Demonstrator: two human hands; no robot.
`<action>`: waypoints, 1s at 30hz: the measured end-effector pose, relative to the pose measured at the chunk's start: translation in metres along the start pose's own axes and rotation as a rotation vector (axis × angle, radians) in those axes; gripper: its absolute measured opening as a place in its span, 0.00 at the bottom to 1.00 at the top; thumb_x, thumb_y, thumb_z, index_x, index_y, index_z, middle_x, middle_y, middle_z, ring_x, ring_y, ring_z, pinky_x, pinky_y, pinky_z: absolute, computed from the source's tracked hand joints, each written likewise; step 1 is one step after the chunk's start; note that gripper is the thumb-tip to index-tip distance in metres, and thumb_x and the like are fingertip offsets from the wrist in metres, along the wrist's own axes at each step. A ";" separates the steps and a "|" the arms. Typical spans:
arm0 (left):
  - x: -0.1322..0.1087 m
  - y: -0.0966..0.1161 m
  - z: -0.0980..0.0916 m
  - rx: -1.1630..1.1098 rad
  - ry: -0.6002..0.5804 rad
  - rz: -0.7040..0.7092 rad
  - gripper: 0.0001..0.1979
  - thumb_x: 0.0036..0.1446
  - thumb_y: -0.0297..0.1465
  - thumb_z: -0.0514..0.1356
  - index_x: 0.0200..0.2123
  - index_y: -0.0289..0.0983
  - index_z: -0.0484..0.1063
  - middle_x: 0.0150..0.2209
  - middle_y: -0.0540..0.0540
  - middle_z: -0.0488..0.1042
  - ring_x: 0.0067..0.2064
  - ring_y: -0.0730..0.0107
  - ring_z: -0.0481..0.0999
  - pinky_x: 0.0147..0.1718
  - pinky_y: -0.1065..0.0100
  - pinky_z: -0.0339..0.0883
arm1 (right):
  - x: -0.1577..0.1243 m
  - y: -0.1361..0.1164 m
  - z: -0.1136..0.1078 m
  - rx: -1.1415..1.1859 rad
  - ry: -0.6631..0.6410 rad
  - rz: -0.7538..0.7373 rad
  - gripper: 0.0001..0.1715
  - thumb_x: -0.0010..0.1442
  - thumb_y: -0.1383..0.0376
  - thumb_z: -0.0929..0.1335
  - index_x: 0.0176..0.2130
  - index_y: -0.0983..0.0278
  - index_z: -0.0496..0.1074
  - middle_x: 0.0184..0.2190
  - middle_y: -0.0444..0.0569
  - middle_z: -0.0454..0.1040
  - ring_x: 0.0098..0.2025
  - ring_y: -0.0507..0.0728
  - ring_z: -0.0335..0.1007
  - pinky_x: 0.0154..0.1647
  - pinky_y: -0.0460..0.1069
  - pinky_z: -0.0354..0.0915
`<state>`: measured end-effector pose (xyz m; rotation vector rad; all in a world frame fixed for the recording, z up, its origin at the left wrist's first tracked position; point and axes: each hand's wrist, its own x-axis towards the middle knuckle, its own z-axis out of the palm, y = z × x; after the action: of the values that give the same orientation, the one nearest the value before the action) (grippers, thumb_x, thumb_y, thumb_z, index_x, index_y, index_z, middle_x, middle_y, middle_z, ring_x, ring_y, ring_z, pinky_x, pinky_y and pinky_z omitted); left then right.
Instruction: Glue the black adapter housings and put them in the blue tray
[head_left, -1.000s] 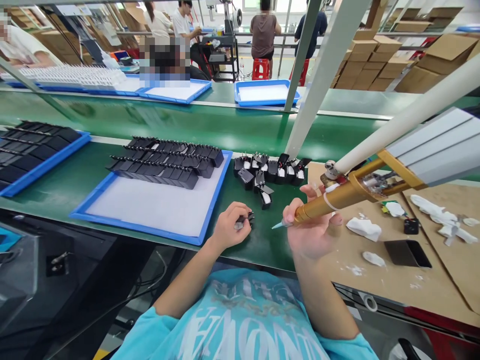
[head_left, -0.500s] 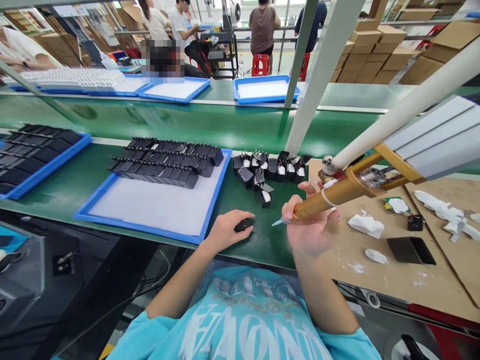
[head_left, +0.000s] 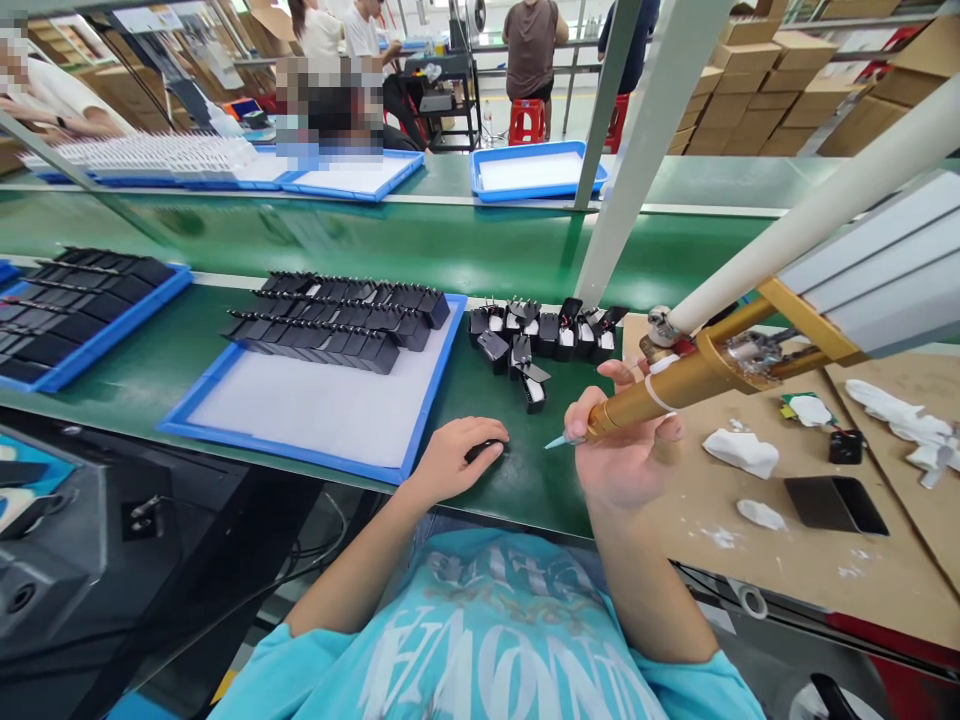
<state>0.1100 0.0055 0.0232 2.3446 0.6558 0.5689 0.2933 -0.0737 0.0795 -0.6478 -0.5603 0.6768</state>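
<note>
Black, probably light, stiff plastic, the part [head_left: 485,448], too covered to judge fully, sits mid-frame in the curled grip of the left hand [head_left: 450,456]; sides suit holding. Right hand [head_left: 621,476] holds the gold dispenser [head_left: 691,384].

We list two arms, bare along the forearm. Item, left forearm [head_left: 352,560]: slanting forward and inward; left wrist [head_left: 411,492] nearly straight. Item, left hand [head_left: 454,460]: back uppermost, fingers bent and reaching toward the right hand [head_left: 624,465], thumb lying on the near side, the grasp closed. Item, right forearm [head_left: 651,585]: steeper than our left, leaning inward. Item, right hand: palm turned upward, fingers curled, index finger [head_left: 582,410] foremost at the left, thumb raised at the right. We count both hands apart
</note>
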 end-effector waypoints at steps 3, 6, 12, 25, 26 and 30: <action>0.003 0.002 -0.002 -0.017 -0.016 0.016 0.10 0.65 0.32 0.53 0.43 0.42 0.75 0.46 0.47 0.79 0.48 0.66 0.77 0.50 0.63 0.69 | 0.000 0.000 -0.001 0.018 -0.011 0.009 0.19 0.55 0.47 0.63 0.42 0.53 0.67 0.44 0.43 0.71 0.20 0.48 0.65 0.17 0.48 0.59; 0.005 0.001 -0.006 0.129 -0.103 0.059 0.12 0.67 0.33 0.51 0.47 0.44 0.73 0.54 0.47 0.74 0.49 0.65 0.76 0.50 0.62 0.67 | 0.000 -0.001 -0.002 0.051 -0.030 0.008 0.17 0.56 0.49 0.63 0.40 0.54 0.68 0.44 0.42 0.70 0.20 0.49 0.66 0.18 0.48 0.59; 0.008 -0.004 -0.011 0.467 -0.307 0.101 0.15 0.65 0.38 0.54 0.53 0.44 0.67 0.43 0.45 0.75 0.44 0.62 0.75 0.38 0.67 0.69 | 0.001 -0.001 -0.002 0.048 -0.049 -0.005 0.15 0.56 0.50 0.63 0.40 0.55 0.68 0.43 0.43 0.70 0.20 0.50 0.67 0.17 0.49 0.58; 0.000 -0.009 -0.012 -0.754 -0.046 -0.443 0.21 0.62 0.46 0.54 0.54 0.43 0.61 0.37 0.49 0.69 0.36 0.69 0.73 0.36 0.69 0.67 | -0.001 0.000 -0.002 0.018 -0.058 -0.016 0.18 0.57 0.50 0.63 0.45 0.53 0.69 0.44 0.44 0.71 0.21 0.49 0.66 0.18 0.49 0.58; -0.002 -0.009 -0.012 -0.932 0.024 -0.494 0.22 0.60 0.47 0.56 0.53 0.43 0.62 0.37 0.50 0.68 0.36 0.70 0.72 0.34 0.70 0.67 | -0.001 -0.001 -0.002 0.012 -0.053 -0.013 0.18 0.57 0.50 0.63 0.45 0.53 0.69 0.44 0.44 0.71 0.21 0.49 0.65 0.18 0.49 0.59; -0.005 -0.013 -0.028 -0.973 0.158 -0.496 0.26 0.58 0.46 0.59 0.56 0.43 0.62 0.37 0.49 0.69 0.37 0.68 0.73 0.35 0.69 0.67 | -0.001 -0.001 -0.005 0.008 -0.029 -0.013 0.19 0.57 0.50 0.63 0.44 0.54 0.69 0.44 0.44 0.71 0.21 0.49 0.65 0.19 0.49 0.58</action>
<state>0.0869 0.0239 0.0325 1.1913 0.7658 0.6465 0.2963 -0.0772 0.0764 -0.6268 -0.5880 0.6766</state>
